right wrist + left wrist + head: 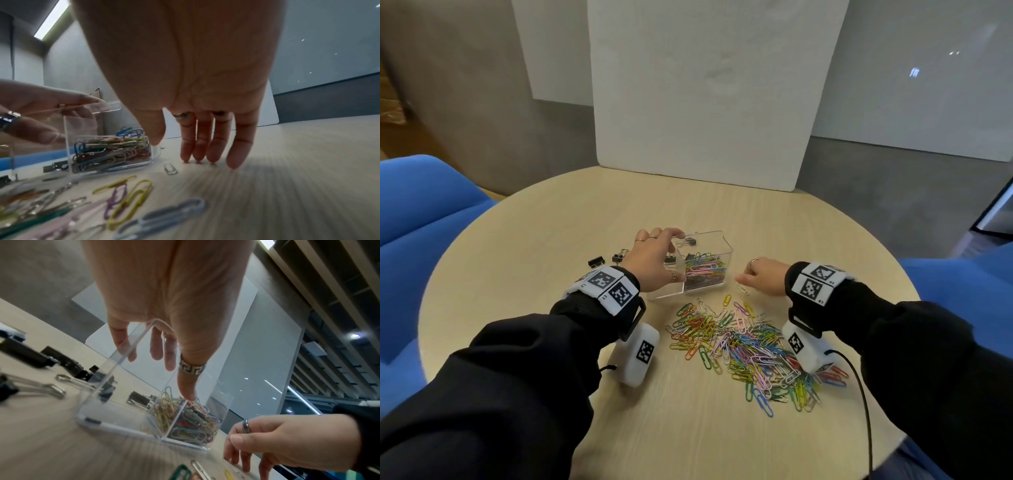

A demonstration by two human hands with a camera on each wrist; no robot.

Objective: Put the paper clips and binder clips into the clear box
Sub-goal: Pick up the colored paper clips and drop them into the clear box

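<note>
Now mid-task: left hand [650,255] grips clear box [702,263] at frame centre, paper clips inside. Right hand [760,275], fingers straight, empty, touches table [551,240] beside silver clip [170,168]. Next: pinch it. Pile [743,346] lower right, binder clips [599,262] left.

Office/meeting room: round wood table [585,219], blue chairs [424,198], whiteboards [698,89] on grey wall, slatted ceiling [329,288] w/ spotlights.
</note>
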